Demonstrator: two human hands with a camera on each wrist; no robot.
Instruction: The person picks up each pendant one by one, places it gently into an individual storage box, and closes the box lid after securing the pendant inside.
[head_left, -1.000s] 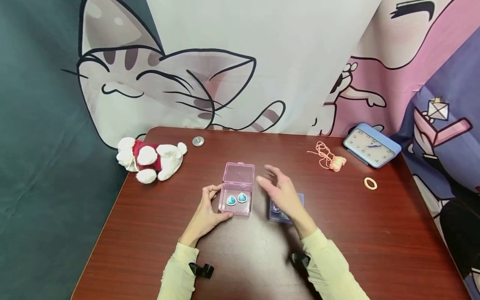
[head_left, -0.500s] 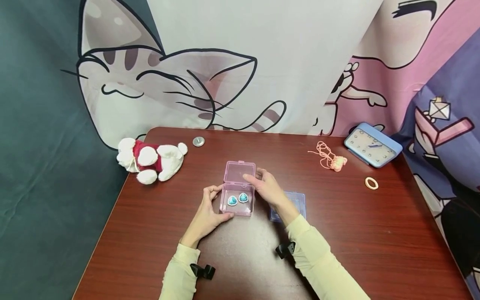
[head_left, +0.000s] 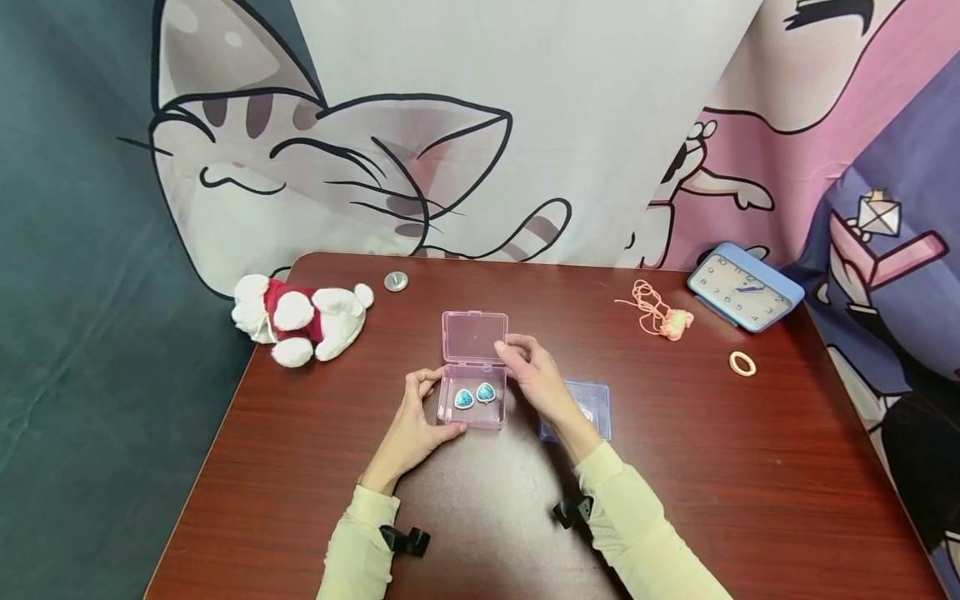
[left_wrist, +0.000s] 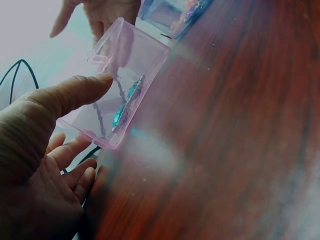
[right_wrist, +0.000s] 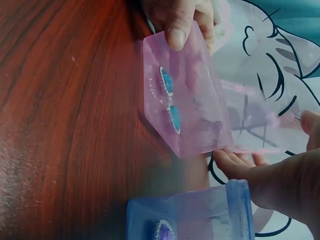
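A clear pink box [head_left: 472, 406] sits mid-table with two teal heart-shaped earrings [head_left: 474, 395] inside. My left hand [head_left: 441, 406] grips its left side, thumb at the front corner. The hinged lid [head_left: 472, 337] stands tilted up behind the base, and my right hand [head_left: 516, 354] pinches its right edge. In the left wrist view my thumb [left_wrist: 70, 95] presses the pink box [left_wrist: 132, 65]. The right wrist view shows the earrings [right_wrist: 170, 100] in the box, the raised lid [right_wrist: 260, 125] and a blue box [right_wrist: 195, 217]. That blue box [head_left: 592, 406] lies just right of my right wrist.
A white plush toy in red [head_left: 300, 315] lies at the table's left edge, with a round metal piece [head_left: 396, 281] behind it. A pink cord with a charm [head_left: 660, 312], a blue clock [head_left: 744, 287] and a small ring [head_left: 741, 363] lie at the far right.
My right hand moved left from over the blue box to the pink lid and took its edge. The lid rose from lying back flat to tilted up. The left hand stayed.
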